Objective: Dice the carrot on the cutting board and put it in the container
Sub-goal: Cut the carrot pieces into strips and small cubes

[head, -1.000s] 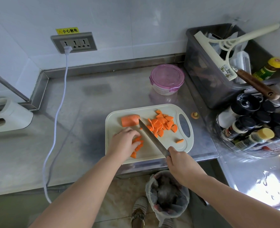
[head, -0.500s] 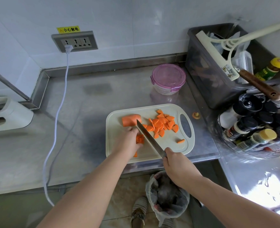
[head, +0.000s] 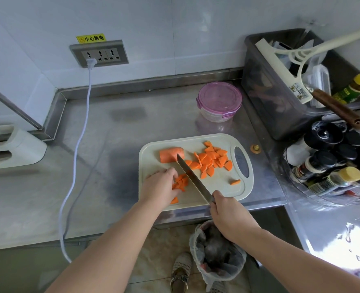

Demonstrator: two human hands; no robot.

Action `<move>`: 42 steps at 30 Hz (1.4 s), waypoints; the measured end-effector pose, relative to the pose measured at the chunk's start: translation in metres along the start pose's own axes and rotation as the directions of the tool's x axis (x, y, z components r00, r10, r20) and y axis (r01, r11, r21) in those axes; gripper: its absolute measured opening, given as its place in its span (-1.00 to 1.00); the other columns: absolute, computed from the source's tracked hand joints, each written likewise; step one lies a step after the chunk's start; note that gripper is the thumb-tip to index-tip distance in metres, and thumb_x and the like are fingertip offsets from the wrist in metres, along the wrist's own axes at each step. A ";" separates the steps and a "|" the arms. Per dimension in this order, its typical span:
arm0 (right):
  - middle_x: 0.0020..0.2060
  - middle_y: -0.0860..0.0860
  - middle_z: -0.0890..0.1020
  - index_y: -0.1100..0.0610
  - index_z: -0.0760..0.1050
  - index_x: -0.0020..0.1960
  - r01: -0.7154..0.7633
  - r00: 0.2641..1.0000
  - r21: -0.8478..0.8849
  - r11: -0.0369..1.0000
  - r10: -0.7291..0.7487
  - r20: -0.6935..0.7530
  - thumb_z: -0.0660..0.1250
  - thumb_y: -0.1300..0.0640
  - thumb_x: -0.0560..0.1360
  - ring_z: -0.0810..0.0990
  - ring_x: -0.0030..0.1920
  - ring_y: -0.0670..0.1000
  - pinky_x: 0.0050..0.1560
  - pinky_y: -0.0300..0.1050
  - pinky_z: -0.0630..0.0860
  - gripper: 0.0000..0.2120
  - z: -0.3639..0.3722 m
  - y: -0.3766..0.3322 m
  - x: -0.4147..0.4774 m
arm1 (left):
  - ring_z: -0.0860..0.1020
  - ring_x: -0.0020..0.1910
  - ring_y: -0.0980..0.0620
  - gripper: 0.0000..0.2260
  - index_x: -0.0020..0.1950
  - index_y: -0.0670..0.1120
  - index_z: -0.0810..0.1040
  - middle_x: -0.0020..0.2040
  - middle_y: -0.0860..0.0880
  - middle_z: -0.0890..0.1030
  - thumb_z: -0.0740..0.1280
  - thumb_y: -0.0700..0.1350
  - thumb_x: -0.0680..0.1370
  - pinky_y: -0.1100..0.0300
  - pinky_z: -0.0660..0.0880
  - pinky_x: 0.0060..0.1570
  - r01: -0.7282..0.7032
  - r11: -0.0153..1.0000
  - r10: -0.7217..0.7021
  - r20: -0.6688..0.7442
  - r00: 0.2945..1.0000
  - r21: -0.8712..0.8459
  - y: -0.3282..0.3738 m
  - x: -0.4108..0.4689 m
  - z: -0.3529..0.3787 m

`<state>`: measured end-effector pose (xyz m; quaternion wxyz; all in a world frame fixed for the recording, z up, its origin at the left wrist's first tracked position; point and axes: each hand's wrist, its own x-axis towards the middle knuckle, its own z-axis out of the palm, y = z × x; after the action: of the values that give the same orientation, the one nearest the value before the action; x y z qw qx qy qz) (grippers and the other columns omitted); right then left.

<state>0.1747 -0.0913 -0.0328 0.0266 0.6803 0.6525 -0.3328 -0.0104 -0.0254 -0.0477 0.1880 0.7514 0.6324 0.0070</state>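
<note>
Head view: right hand (head: 227,212) grip wraps knife (head: 192,179); left hand (head: 160,185), slid back, holds carrot slices (head: 180,183).

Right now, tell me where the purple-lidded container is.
In the head view the purple-lidded container stands on the steel counter, right of centre, beyond the far edge of the cutting board and just left of the dark plastic bin.

pale tiled wall (head: 174,28) with socket strip (head: 99,53), steel counter (head: 111,123), beige floor tiles (head: 153,261)
</note>
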 end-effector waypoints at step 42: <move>-0.14 0.03 0.61 0.11 0.34 0.19 0.005 1.000 -0.083 0.997 -0.004 0.012 0.14 0.19 0.62 0.63 -0.22 0.01 -0.17 -0.01 0.64 -0.85 0.005 -0.001 0.001 | 0.57 0.04 0.03 -0.76 0.14 -0.07 0.55 0.20 0.02 0.49 0.41 -0.08 0.49 0.15 0.53 0.05 0.061 0.957 -0.091 -0.093 0.991 -0.285 0.016 0.000 0.014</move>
<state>0.1714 -0.0928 -0.0363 0.0578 0.6753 0.6669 -0.3096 0.0085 -0.0312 -0.0561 0.2595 0.6906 0.6626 0.1292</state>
